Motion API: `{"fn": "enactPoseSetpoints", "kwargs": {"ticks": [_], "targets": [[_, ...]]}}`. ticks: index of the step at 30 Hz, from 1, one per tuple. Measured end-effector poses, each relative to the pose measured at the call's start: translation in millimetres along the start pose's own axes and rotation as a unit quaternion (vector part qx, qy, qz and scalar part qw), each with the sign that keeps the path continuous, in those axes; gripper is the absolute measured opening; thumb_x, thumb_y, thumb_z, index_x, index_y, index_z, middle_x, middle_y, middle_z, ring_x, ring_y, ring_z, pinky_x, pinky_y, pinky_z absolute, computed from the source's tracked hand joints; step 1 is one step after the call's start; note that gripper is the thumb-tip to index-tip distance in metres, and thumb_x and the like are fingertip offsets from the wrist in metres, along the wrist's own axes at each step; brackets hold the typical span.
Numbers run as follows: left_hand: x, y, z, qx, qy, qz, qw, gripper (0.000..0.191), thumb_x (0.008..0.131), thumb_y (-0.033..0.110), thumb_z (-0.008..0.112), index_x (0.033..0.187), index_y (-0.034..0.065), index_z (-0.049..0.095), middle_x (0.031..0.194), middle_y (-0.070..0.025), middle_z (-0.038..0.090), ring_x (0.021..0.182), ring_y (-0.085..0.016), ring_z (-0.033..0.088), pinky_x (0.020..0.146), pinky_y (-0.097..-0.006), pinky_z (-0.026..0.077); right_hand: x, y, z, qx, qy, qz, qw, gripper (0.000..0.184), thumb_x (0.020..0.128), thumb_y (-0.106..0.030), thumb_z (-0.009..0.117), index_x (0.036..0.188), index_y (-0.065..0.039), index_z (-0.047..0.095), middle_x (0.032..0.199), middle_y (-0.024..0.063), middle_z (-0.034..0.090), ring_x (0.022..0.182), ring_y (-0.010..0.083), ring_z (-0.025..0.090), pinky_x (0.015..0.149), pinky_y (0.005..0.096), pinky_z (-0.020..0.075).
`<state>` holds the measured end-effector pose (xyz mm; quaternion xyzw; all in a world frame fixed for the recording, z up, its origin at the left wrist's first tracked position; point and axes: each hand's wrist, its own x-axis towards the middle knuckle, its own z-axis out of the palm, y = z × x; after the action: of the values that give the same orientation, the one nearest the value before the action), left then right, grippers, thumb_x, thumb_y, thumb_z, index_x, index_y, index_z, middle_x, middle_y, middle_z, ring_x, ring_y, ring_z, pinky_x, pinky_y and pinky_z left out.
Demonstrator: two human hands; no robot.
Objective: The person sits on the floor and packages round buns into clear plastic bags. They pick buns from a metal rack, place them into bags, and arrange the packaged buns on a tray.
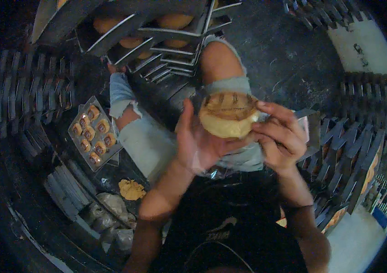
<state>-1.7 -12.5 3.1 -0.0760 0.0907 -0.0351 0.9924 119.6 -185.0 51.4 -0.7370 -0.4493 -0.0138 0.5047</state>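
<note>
A round, pale yellow baked bun or cake (227, 124) in clear plastic wrapping, with a brown top that bears writing, is before me over my lap. My right hand (278, 134) holds its right edge between thumb and fingers. My left hand (200, 140) is at the left and below it, thumb up and fingers apart, with clear plastic film about the palm; whether the palm touches the bun is unclear. To the left, a tray (95, 167) holds several small round baked pieces with dark marks on top. A crumpled tan piece (131, 189) lies below the tray, its kind unclear.
A rack of metal trays (169, 32) with round baked goods stands in front of me. Stacked racks (29, 92) are at the far left, and more trays (336, 163) at the right. Crumpled plastic bags (108, 211) lie at lower left. My knees are spread over the dark floor (278, 51).
</note>
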Motion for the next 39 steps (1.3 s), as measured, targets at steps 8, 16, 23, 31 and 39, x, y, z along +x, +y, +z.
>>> {"fn": "enactPoseSetpoints", "kwargs": {"ticks": [8,16,23,31,39], "targets": [[22.3,5.8,-35.8,0.765,0.107,0.407,0.487,0.029,0.093,0.015,0.076,0.120,0.0048,0.072,0.116,-0.0111,0.070,0.103,-0.023,0.068,0.089,-0.0310,0.054,-18.9,35.1,26.5,0.214,0.165,0.245,0.931,0.013,0.102,-0.005,0.063,0.111,0.005,0.064,0.117,0.0189,0.071,0.075,0.0140,0.068,0.068,0.0274,0.0564],[45.0,-12.0,-16.4,0.589,0.203,0.445,0.643,0.014,0.099,0.014,0.072,0.094,0.0014,0.068,0.089,-0.0019,0.070,0.083,-0.010,0.063,0.074,-0.0272,0.051,-8.0,30.5,0.9,0.179,0.192,0.337,0.904,0.016,0.095,-0.016,0.077,0.088,-0.004,0.071,0.072,-0.0037,0.065,0.058,0.0036,0.052,0.050,0.0225,0.0392],[36.8,11.4,5.8,0.644,0.211,0.362,0.641,0.013,0.099,0.012,0.072,0.099,-0.0013,0.070,0.087,-0.0029,0.071,0.081,-0.008,0.063,0.075,-0.0254,0.050,5.2,30.1,-11.6,0.188,0.119,0.445,0.868,0.026,0.095,-0.022,0.078,0.078,-0.006,0.068,0.070,-0.0038,0.063,0.058,0.0020,0.048,0.050,0.0219,0.0347],[11.3,5.2,10.7,0.615,0.205,0.291,0.704,0.012,0.099,0.011,0.071,0.098,-0.0003,0.070,0.090,-0.0011,0.070,0.084,-0.007,0.061,0.077,-0.0231,0.048,-4.7,-2.8,-23.5,0.107,0.072,0.361,0.924,0.018,0.095,-0.017,0.077,0.087,-0.004,0.069,0.067,-0.0047,0.060,0.057,0.0044,0.052,0.053,0.0251,0.0408],[7.9,-44.3,-101.8,0.637,0.317,0.257,0.654,0.022,0.097,0.024,0.076,0.094,0.0031,0.070,0.076,0.0021,0.065,0.071,-0.008,0.058,0.067,-0.0262,0.047,-135.4,35.0,32.1,0.190,0.209,0.497,0.821,0.027,0.095,-0.019,0.074,0.112,0.000,0.066,0.093,0.0003,0.063,0.076,0.0065,0.055,0.063,0.0237,0.0426]]}}
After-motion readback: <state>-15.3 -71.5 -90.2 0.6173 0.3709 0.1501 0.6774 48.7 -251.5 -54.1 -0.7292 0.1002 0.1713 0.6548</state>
